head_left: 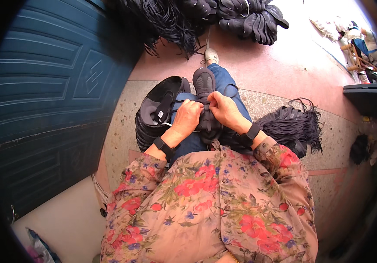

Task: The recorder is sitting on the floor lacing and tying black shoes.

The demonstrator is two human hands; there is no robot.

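A dark grey-black sneaker (204, 81) lies lengthwise on my lap, its toe pointing away from me. My left hand (188, 115) is closed at the left side of its lacing, pinching a dark shoelace. Across from it, my right hand (225, 109) pinches at the right side of the same lacing, thumb and forefinger together. The fingertips hide most of the lace between them. Beside my left leg stands a nested stack of dark shoes (158, 109) with grey insides. To the right lies a bundle of black shoelaces (290, 126).
More black laces (166, 22) and a pile of dark shoes (254, 19) lie ahead on the floor. A blue panelled door (48, 83) borders the left. At the right are a dark box (367, 100) and a wooden rack (358, 59) with things on it.
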